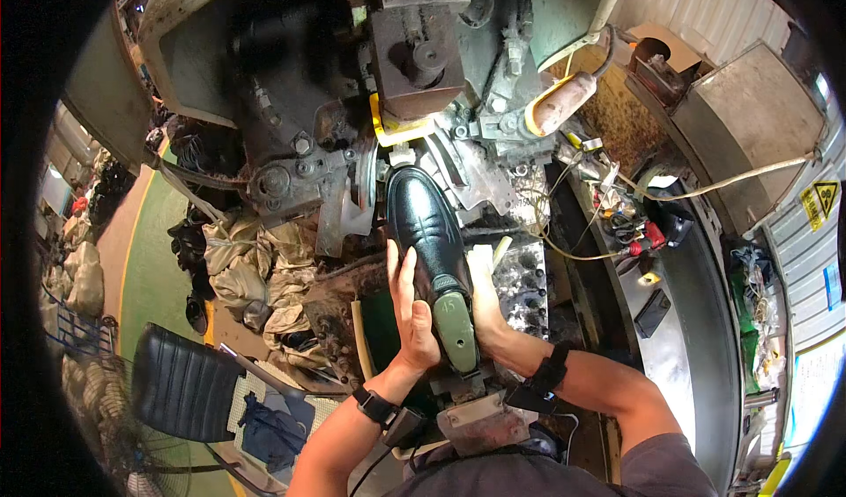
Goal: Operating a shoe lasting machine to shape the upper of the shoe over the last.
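Note:
A glossy black leather shoe point(426, 224) sits on a green shoe last point(455, 325), its toe pointing away from me into a machine. My left hand point(411, 314) is closed against the shoe's left side, with its fingers stretched along it and the thumb near the last. On the other side, my right hand point(486, 299) grips the heel part; its fingertips are brightly lit and partly hidden. The shoe's toe rests between the metal jaws, next to a curved plate point(361, 189) on the left and angled plates point(471, 184) on the right.
Above the toe hangs a heavy metal press block point(419, 70) with a yellow edge. A padded lamp-like part point(561, 103) juts out at right. A phone point(652, 313) lies on the right-hand ledge. At left stand a black chair point(185, 382) and piled cloth bags point(242, 263).

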Demonstrator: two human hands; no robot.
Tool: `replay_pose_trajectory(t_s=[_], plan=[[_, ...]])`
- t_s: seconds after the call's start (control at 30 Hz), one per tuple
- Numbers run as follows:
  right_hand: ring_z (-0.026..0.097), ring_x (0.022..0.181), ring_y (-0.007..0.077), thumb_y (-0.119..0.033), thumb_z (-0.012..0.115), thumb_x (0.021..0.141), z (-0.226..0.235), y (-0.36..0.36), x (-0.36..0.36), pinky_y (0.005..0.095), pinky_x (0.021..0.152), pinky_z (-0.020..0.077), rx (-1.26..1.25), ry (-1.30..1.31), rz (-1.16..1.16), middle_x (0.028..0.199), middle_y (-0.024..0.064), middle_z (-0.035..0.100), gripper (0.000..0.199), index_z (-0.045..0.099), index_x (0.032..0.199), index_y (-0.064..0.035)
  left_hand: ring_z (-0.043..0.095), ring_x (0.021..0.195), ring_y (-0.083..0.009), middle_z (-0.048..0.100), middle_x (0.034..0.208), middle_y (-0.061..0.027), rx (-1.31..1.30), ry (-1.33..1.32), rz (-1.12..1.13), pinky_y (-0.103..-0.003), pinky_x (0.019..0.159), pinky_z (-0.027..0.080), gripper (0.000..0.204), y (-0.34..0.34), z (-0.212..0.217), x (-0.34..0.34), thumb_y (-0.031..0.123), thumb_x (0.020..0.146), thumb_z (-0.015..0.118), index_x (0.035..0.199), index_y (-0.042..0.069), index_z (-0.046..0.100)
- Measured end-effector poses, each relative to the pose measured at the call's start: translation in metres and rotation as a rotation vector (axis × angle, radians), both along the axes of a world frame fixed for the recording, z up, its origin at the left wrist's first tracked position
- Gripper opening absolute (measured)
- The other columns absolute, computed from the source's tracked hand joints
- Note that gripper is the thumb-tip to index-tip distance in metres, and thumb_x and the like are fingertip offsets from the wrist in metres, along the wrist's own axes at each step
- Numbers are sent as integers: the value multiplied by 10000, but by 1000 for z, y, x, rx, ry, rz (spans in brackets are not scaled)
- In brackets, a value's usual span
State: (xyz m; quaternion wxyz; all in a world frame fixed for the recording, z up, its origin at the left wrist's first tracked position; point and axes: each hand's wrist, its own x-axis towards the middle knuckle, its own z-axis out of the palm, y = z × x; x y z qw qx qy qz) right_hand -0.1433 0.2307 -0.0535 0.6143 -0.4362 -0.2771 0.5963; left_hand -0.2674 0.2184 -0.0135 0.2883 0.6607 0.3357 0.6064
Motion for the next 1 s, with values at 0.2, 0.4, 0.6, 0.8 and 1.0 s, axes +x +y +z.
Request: replay_pose_trajectory(t_s=[0.2, 0.4, 0.6, 0.8, 1.0], plan=[[514, 1164, 243, -405, 404, 1069, 5, -14, -3, 347, 1050, 367, -77, -167, -58, 1276, 159, 565, 532, 540, 1289, 60, 179, 1512, -384, 138, 1633, -266, 57, 26, -36, -462, 1213, 149, 778, 5, -8, -3, 568, 1041, 261, 1527, -38, 305], [515, 1188, 231, -465, 412, 1058, 40, -27, -3, 347, 1050, 384, -229, -55, 18, 1334, 118, 554, 562, 471, 1401, -23, 165, 1517, -393, 139, 1633, -271, 101, 63, -48, -463, 1217, 133, 780, 6, -18, -12, 571, 1039, 265, 1537, -29, 289], [547, 1209, 241, -294, 656, 973, 54, -54, 71, 398, 1055, 438, -149, -327, 112, 1402, 149, 526, 742, 250, 1494, 43, 447, 1376, -251, 430, 1535, -153, -356, -43, 471, -349, 1142, 339, 545, -12, -76, -113, 113, 1015, 524, 1515, -20, 356], [589, 1145, 218, -161, 667, 946, 25, -65, 123, 352, 967, 498, -269, -245, -119, 1343, 161, 585, 661, 312, 1439, 99, 588, 1194, -246, 649, 1287, -153, -1095, -226, 444, -349, 995, 442, 467, -10, -160, -195, 207, 885, 704, 1253, -72, 635], [602, 937, 145, -111, 669, 928, 9, -77, 155, 291, 840, 481, -179, -410, -172, 1184, 124, 666, 455, 495, 1271, 133, 623, 1102, -216, 650, 1239, -163, -731, -177, 787, -319, 948, 480, 416, -11, -116, -184, 131, 952, 632, 1321, -54, 584]])
